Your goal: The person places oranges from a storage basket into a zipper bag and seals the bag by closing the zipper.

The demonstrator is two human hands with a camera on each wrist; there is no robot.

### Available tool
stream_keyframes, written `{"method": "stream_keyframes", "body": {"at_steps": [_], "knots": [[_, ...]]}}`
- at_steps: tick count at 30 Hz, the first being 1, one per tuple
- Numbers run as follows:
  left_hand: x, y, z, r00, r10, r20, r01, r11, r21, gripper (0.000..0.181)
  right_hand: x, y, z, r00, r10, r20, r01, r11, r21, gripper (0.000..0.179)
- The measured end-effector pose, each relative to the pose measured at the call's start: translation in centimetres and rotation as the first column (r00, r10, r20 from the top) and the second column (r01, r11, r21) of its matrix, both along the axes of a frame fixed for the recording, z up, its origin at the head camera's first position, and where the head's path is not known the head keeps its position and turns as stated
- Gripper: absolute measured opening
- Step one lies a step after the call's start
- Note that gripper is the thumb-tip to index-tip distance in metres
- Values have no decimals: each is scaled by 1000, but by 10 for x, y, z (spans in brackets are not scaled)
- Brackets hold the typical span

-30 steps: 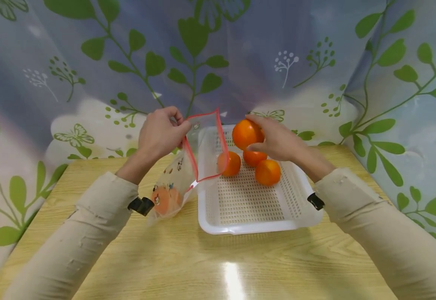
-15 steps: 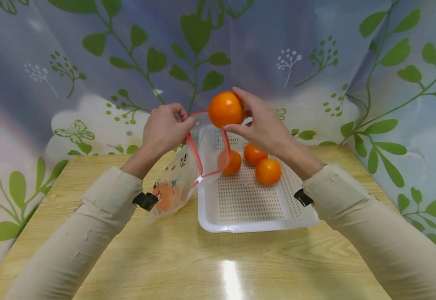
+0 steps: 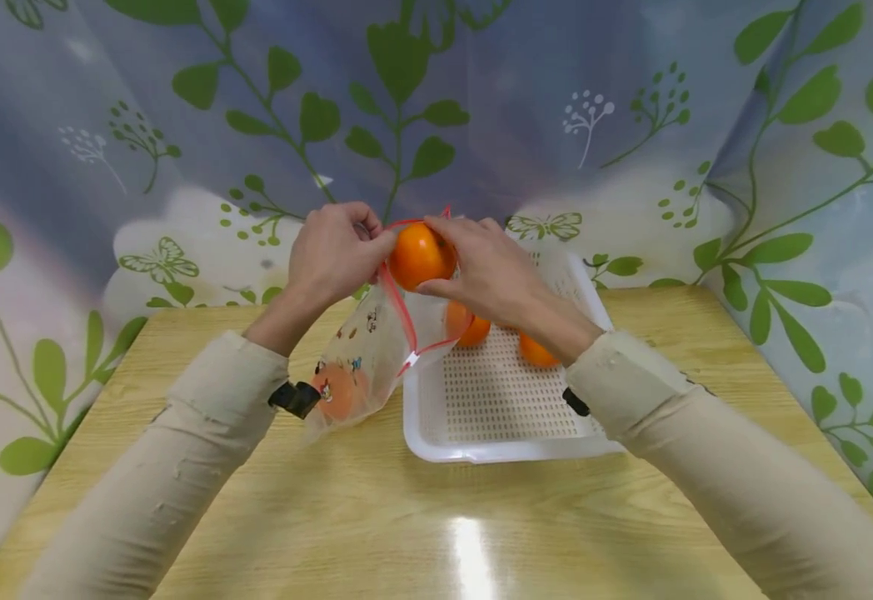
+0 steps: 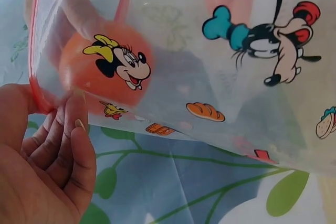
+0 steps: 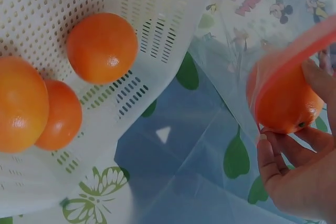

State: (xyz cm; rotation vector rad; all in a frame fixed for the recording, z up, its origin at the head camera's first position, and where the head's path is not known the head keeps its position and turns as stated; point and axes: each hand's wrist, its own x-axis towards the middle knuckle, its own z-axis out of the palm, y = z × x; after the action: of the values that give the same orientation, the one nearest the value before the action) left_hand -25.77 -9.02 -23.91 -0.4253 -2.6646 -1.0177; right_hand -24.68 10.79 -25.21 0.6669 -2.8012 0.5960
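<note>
My left hand [image 3: 337, 254] pinches the red-edged mouth of a clear zip bag [image 3: 376, 342] printed with cartoon figures. Between the thumb and fingers of my right hand [image 3: 492, 271] is an orange [image 3: 420, 255], held at the bag's mouth. In the right wrist view, the red edge crosses in front of this orange [image 5: 289, 103], and part of it shows through the film. Through the plastic in the left wrist view, it appears as a round orange shape [image 4: 107, 69] close beside my left fingers. Low in the bag, another orange [image 3: 342, 392] shows through.
A white perforated plastic basket [image 3: 474, 452] stands on the wooden table [image 3: 361, 517], right of the bag. Several loose oranges lie in it, one [image 5: 102, 48] near its side wall. A leaf-print cloth [image 3: 526, 100] hangs behind the table.
My right hand has lifted the orange from the basket and carried it left, then down into the bag's opening. My left hand keeps its pinch on the bag's edge, nearly still.
</note>
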Motion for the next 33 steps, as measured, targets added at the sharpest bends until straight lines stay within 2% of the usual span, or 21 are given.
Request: {"method": "stream_keyframes", "body": {"at_steps": [2, 5, 9, 14, 19, 26, 30, 33], "knots": [[0, 0, 1, 1000, 6, -9, -6, 1000, -16, 15, -1, -2, -1, 1000, -1, -6, 1, 1000, 24, 80], [0, -2, 3, 1000, 7, -3, -8, 999, -40, 16, -2, -5, -4, 1000, -26, -3, 26, 1000, 10, 84], [0, -5, 6, 1000, 10, 11, -9, 997, -78, 19, -3, -6, -8, 999, -52, -11, 52, 999, -15, 80], [-1, -7, 9, 999, 21, 25, -19, 994, -108, 19, -6, -5, -10, 998, -50, -49, 51, 998, 22, 73], [-1, -8, 10, 999, 38, -13, -39, 992, -118, 18, -8, -9, -10, 996, -43, -75, 49, 995, 84, 71], [-1, -10, 10, 996, 52, -69, -61, 989, -136, 19, -8, -11, -8, 991, -43, -124, 58, 991, 120, 46], [-1, -10, 9, 996, 53, -68, -61, 990, -130, 18, -7, -8, -8, 988, -21, -150, 38, 994, 107, 36], [-1, -12, 6, 997, 50, -63, -56, 992, -109, 17, -5, -3, -10, 990, -1, -139, 10, 998, 67, 31]]}}
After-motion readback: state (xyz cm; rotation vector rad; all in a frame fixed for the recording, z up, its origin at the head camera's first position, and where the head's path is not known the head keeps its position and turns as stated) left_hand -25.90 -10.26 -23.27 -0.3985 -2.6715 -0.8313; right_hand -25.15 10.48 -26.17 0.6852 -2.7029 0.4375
